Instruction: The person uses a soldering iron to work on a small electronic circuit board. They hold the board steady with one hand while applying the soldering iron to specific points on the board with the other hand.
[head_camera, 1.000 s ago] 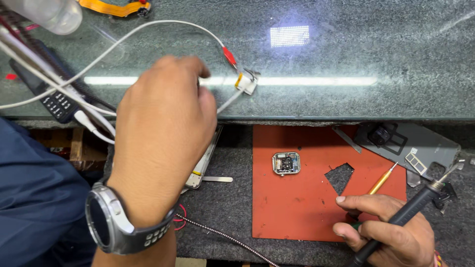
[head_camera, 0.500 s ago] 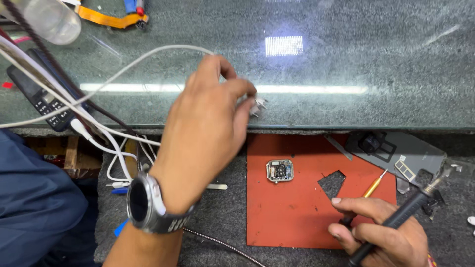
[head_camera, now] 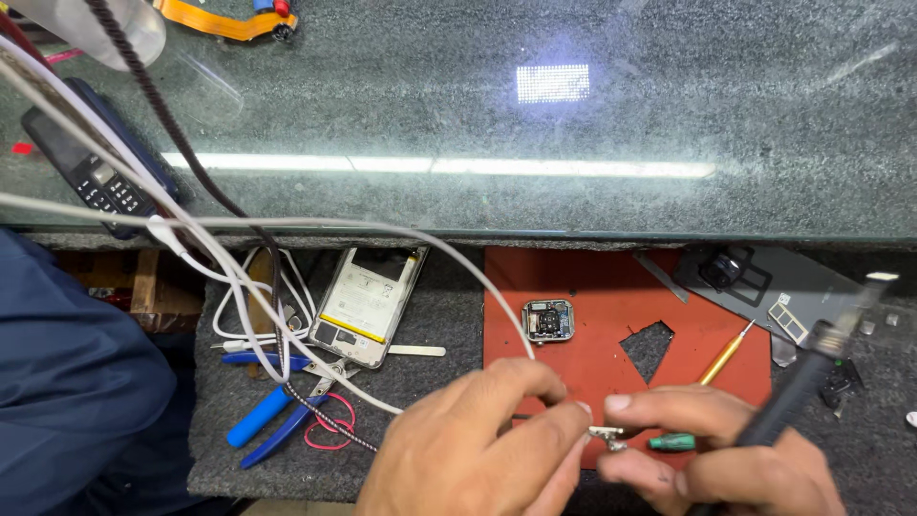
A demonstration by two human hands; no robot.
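Fingers of left hand [head_camera: 478,449] and right hand [head_camera: 712,459] pinched on small metal connector [head_camera: 607,438], black soldering iron [head_camera: 802,382] gripped in right palm, over red rubber mat [head_camera: 611,363]

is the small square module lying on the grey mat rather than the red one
No, the small square module lies on the red mat, near its upper left corner, clear of both hands.

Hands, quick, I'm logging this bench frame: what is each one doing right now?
Left hand: closed, pinching the small silver metal clip on the white cable.
Right hand: closed around the black pen-shaped tool, fingertips at the clip.
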